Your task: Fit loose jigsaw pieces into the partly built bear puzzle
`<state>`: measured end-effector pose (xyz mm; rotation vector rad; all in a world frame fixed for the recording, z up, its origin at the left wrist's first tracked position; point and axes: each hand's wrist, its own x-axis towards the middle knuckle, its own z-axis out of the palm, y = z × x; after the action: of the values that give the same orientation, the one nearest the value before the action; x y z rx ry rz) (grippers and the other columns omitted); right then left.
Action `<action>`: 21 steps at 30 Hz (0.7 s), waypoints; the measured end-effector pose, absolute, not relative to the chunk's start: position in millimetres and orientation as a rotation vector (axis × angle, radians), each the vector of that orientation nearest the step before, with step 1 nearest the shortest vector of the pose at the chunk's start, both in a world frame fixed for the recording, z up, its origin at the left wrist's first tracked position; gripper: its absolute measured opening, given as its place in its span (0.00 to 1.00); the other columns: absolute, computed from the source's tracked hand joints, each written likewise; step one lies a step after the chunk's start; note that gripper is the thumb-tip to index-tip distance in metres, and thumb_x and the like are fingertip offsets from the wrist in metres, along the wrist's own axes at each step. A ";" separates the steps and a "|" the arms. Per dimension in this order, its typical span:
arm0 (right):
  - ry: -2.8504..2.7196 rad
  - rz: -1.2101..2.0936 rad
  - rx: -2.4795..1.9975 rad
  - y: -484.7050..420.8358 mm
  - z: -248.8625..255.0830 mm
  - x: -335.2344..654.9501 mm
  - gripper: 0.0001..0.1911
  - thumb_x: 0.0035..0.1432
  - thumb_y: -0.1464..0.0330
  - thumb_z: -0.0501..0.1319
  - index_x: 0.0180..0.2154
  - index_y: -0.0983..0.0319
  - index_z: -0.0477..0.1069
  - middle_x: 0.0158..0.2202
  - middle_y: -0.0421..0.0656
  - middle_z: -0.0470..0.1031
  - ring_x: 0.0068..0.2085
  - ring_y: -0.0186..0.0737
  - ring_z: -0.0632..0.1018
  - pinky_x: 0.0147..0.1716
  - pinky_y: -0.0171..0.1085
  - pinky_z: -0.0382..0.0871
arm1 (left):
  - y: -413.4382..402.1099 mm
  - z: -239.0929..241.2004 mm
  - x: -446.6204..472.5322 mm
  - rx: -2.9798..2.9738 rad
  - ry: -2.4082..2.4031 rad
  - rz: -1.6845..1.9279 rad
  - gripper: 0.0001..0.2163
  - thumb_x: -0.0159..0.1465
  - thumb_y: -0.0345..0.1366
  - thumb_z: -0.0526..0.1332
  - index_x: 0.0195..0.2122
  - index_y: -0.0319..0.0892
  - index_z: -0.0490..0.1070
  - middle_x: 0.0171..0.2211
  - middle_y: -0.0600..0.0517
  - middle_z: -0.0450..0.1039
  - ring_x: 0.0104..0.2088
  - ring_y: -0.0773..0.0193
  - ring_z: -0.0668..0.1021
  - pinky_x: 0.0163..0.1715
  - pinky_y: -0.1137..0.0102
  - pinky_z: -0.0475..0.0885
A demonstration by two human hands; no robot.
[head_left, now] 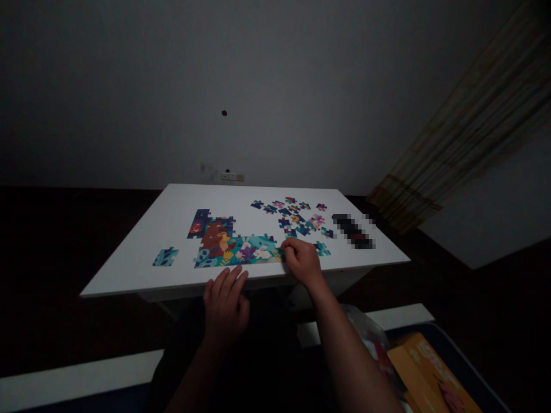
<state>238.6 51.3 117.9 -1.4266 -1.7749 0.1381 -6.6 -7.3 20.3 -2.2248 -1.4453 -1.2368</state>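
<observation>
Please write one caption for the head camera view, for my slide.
Right hand at a partly assembled jigsaw puzzle, loose pieces scattered beyond; left hand at the near edge of the table.

Underside of right hand (302,261) hidden, dark object (353,231) pixelated, orange package (430,370) cut off below.

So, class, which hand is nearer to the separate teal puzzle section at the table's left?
Left. The left hand is to the right of the teal section; the right hand is much farther right.
</observation>
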 end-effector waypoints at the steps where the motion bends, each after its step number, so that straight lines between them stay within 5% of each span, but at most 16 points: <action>1: -1.772 0.135 -1.424 51.4 117.6 238.7 0.14 0.62 0.71 0.55 0.32 0.57 0.79 0.31 0.42 0.82 0.34 0.43 0.82 0.38 0.38 0.67 | -7.4 20.9 -6.3 -2.224 -1.443 -1.238 0.24 0.67 0.29 0.61 0.64 0.47 0.73 0.63 0.45 0.79 0.66 0.48 0.75 0.73 0.50 0.53; 21: -1.774 0.117 -1.411 51.6 117.9 238.1 0.14 0.62 0.71 0.55 0.32 0.58 0.79 0.31 0.42 0.82 0.34 0.44 0.82 0.37 0.38 0.66 | -5.4 19.7 -8.2 -2.216 -1.415 -1.231 0.24 0.67 0.30 0.62 0.64 0.47 0.72 0.62 0.45 0.79 0.66 0.48 0.76 0.73 0.51 0.53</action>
<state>238.1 51.6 117.9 -1.4112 -1.7738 0.1170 -8.2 -5.4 19.7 -2.2158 -1.4150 -1.2308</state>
